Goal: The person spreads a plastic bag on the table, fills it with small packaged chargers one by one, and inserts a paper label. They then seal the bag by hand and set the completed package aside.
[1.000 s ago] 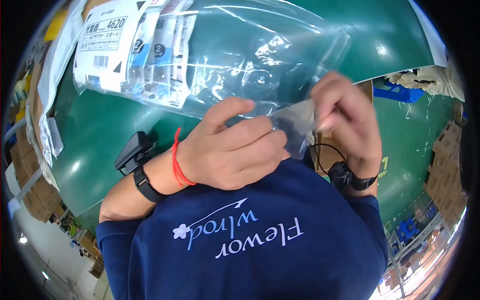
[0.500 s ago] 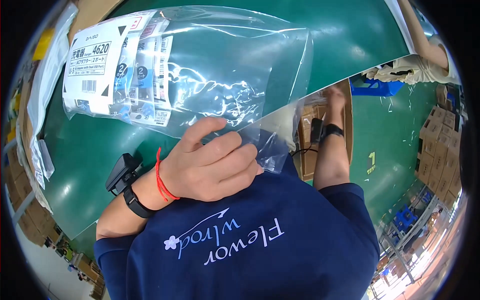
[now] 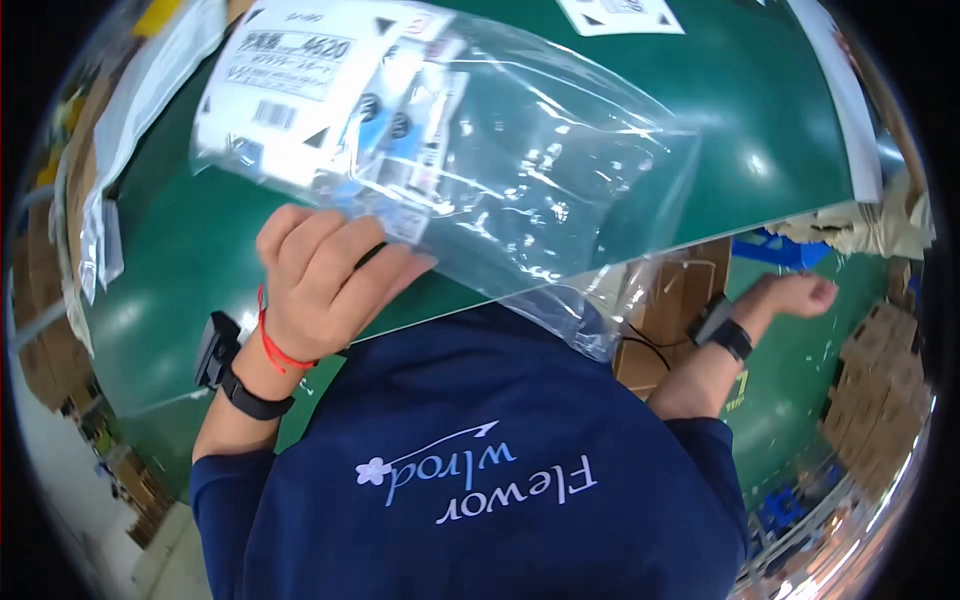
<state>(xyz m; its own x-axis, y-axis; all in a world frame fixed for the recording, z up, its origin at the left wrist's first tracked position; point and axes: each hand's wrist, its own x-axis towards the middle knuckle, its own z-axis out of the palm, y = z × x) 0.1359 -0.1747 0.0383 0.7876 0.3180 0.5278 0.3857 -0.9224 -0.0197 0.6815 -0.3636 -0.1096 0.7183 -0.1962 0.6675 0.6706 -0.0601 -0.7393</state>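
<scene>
A large clear plastic bag (image 3: 600,150) lies across the green table, its loose end hanging over the near edge. At its left end are several overlapping packs (image 3: 400,140) with white and blue labels; a white label sheet (image 3: 290,80) covers the leftmost. My left hand (image 3: 335,265), with a red cord at the wrist, is at the bag's near edge just below the packs, its fingers curled onto the plastic. To the right, clear of the table, my right hand (image 3: 800,295) is curled closed above the floor; what it holds, if anything, is hidden.
An open cardboard box (image 3: 690,295) stands below the table edge, beside my right forearm. A blue stool (image 3: 780,250) is beyond it. Another white label sheet (image 3: 625,12) lies at the table's far side. Clear plastic sheeting (image 3: 150,110) lines the left edge. Stacked cartons (image 3: 875,385) stand at right.
My left hand has slid left along the bag toward the packs. My right hand has come up out of the cardboard box and out to the right. The view has shifted; the far label sheet now shows.
</scene>
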